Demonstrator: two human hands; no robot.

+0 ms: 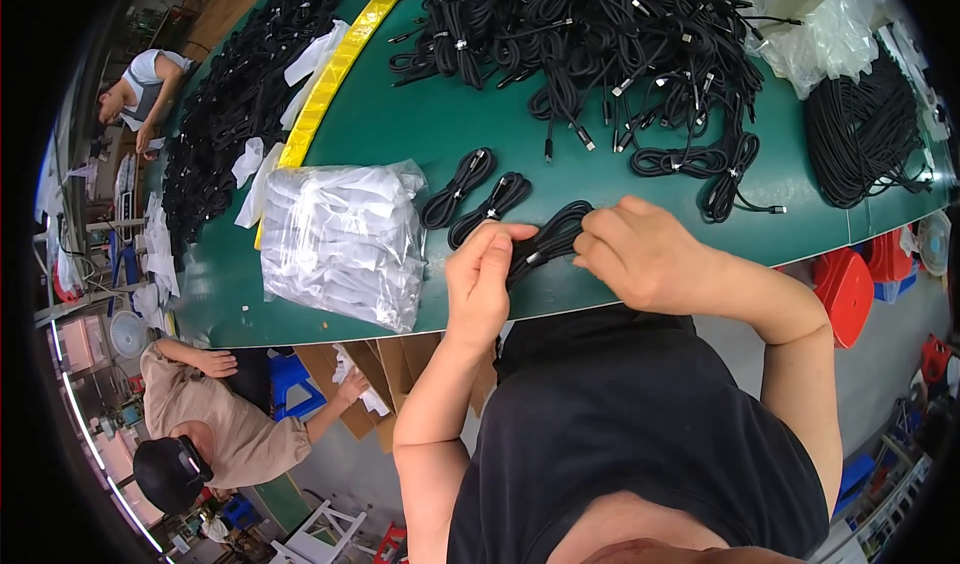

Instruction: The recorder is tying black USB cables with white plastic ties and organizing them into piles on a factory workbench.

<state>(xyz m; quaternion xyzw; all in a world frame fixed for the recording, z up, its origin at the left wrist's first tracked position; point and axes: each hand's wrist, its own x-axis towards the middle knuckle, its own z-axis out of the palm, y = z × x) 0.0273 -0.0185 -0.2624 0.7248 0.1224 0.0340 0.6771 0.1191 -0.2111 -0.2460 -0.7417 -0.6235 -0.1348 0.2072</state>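
Between my hands, over the table's near edge, a black cable (548, 240) is folded into a long coil with a pale connector showing. My left hand (480, 276) pinches its left side between thumb and fingers. On its right end, my right hand (640, 254) is closed with the fingertips together. Two coiled black cables, one (459, 188) farther left and another (497, 204) beside my left fingers, lie on the green table (375, 129). Left of them sits a clear plastic bag (345, 242) packed with white pieces.
A large heap of black cables (590, 24) covers the far middle. At the right lie a thick bundle of black cord (862, 132) and clear plastic (825, 39). Yellow tape (335, 69) separates a dark pile (228, 104). One co-worker (225, 414) reaches into a cardboard box (390, 374); another person (150, 89) stands far left.
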